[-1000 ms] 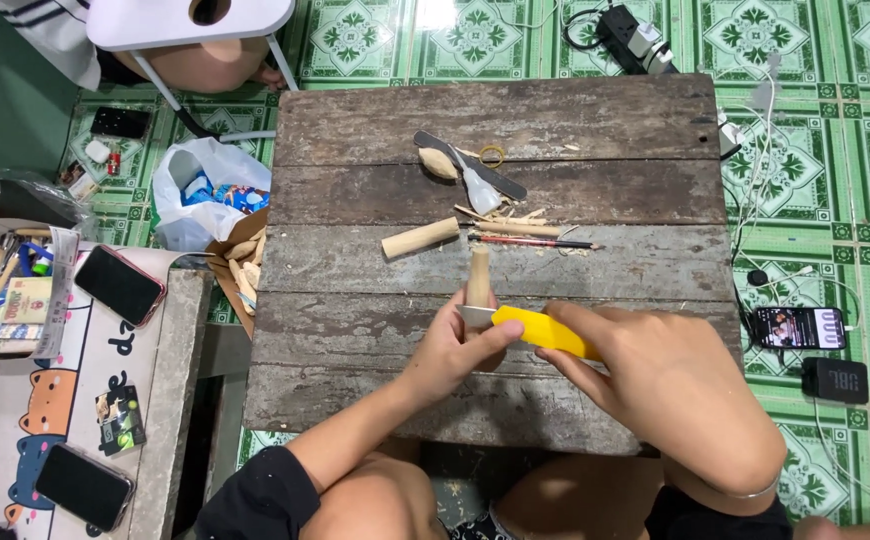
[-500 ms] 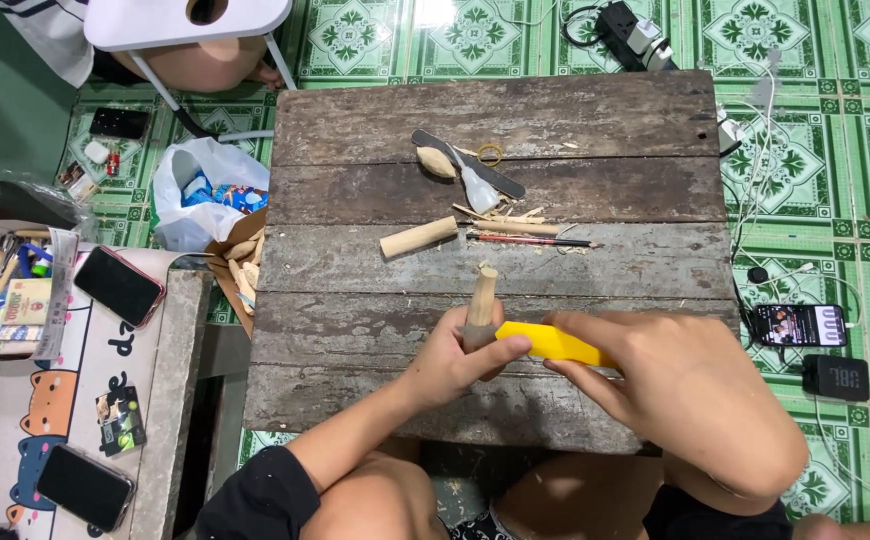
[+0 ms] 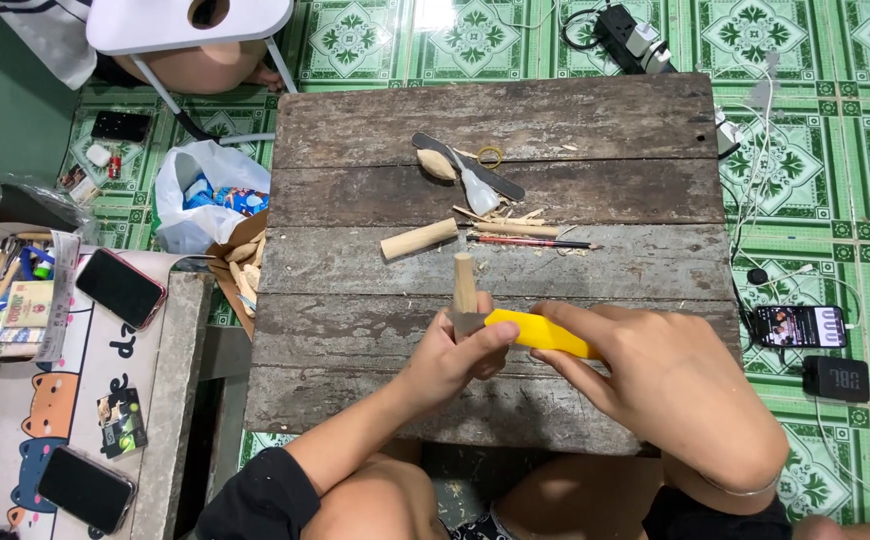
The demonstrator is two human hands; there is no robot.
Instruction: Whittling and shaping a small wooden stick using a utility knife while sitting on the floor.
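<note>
While the left hand (image 3: pixel 452 358) grips a short round wooden stick (image 3: pixel 465 288) upright over the weathered plank table (image 3: pixel 355 260), the right hand (image 3: pixel 655 385) is closed around a yellow-handled knife (image 3: pixel 540 332); its tip meets the stick's base. A second wooden dowel (image 3: pixel 418 239) lies beyond, apart.

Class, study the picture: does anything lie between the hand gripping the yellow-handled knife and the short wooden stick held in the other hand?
Nothing visible does. The right hand grips the yellow-handled knife, whose front end meets the short pale wooden stick directly. The left hand holds that stick at its lower end. The blade itself is hidden.
</note>
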